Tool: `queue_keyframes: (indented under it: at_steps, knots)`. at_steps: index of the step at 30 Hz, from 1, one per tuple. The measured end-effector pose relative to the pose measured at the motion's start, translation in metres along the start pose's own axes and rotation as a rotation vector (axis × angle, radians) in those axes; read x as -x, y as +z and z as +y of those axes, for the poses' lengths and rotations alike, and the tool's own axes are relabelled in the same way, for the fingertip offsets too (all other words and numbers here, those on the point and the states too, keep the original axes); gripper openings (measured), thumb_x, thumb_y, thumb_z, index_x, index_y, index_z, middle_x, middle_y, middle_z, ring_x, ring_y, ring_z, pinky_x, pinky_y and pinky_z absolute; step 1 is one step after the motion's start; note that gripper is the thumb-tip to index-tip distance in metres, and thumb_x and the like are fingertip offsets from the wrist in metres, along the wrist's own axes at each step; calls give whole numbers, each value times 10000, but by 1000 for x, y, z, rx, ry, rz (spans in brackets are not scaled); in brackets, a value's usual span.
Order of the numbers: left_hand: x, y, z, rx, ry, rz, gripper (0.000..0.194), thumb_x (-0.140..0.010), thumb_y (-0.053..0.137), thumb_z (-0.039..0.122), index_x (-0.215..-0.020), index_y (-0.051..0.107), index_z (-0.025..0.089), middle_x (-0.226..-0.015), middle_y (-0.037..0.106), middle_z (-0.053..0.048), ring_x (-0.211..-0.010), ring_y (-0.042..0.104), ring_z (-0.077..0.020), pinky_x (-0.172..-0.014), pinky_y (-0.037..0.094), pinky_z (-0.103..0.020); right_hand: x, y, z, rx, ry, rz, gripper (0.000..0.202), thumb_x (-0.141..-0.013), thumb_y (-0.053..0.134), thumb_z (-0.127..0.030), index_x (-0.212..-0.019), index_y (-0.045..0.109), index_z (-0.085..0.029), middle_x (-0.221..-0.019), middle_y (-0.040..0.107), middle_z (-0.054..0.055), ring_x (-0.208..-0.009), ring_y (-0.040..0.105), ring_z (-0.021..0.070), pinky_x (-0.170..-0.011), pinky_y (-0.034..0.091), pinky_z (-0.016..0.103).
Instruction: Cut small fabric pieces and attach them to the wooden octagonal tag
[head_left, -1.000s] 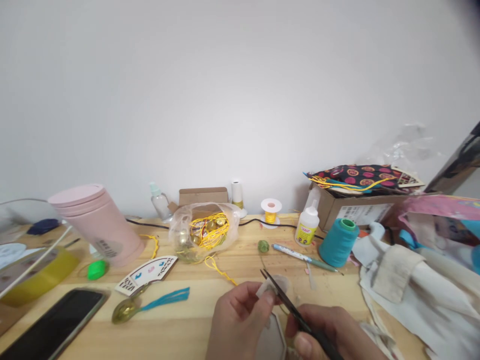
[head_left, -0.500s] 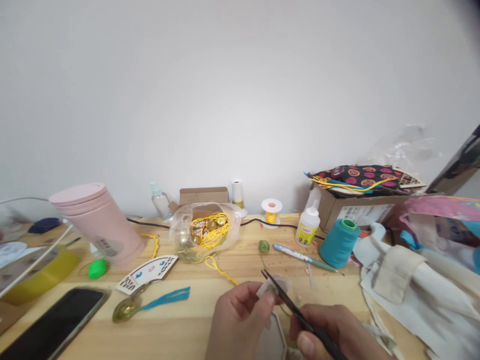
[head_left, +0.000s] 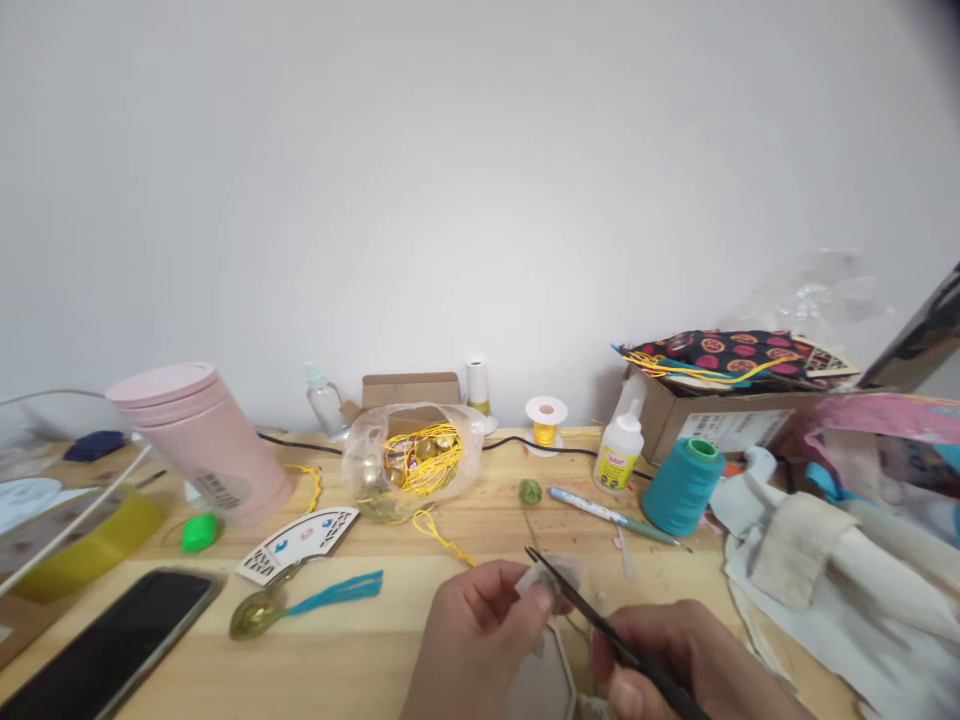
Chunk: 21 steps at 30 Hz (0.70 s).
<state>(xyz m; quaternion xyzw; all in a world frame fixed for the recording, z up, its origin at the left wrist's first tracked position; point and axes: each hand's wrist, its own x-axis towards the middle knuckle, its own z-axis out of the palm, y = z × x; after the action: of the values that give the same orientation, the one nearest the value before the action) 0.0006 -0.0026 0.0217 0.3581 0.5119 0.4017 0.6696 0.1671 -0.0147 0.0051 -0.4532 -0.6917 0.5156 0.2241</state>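
My left hand (head_left: 487, 630) is closed in a pinch at the front of the wooden table. Between its thumb and fingers is a small sheer whitish piece (head_left: 564, 570), its kind unclear. Closed round a pair of slim black tweezers (head_left: 600, 622), my right hand (head_left: 679, 655) holds them slanting up to the left. Their pointed tips reach across the sheer piece, just above my left thumb. Below the hands lies a pale angular plate (head_left: 546, 675), partly covered by my left hand. A thin strand runs from a green thread ball (head_left: 530, 491) toward the hands.
Behind the hands stand a glue bottle (head_left: 619, 452), a teal thread cone (head_left: 684, 487) and a clear bag (head_left: 360, 450) of yellow cord and bells. At left are a pink tumbler (head_left: 199, 440), a phone (head_left: 112, 645) and a fan-shaped piece (head_left: 300, 540). White cloth (head_left: 862, 600) lies right.
My right hand and the tweezers have shifted slightly right and down. My left hand keeps its pinch on the sheer piece. The whole view has moved a little.
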Motion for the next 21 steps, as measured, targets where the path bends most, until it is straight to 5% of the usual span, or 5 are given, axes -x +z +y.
queue_keyframes:
  at_steps: [21]
  knots:
    - [-6, -9, 0, -82, 64, -74, 251, -522, 725, 345, -565, 670, 104, -496, 616, -17, -482, 462, -95, -496, 305, -206, 6, -11, -4, 16, 102, -13, 530, -614, 503, -690, -594, 495, -161, -506, 321, -61, -483, 272, 95, -407, 180, 219]
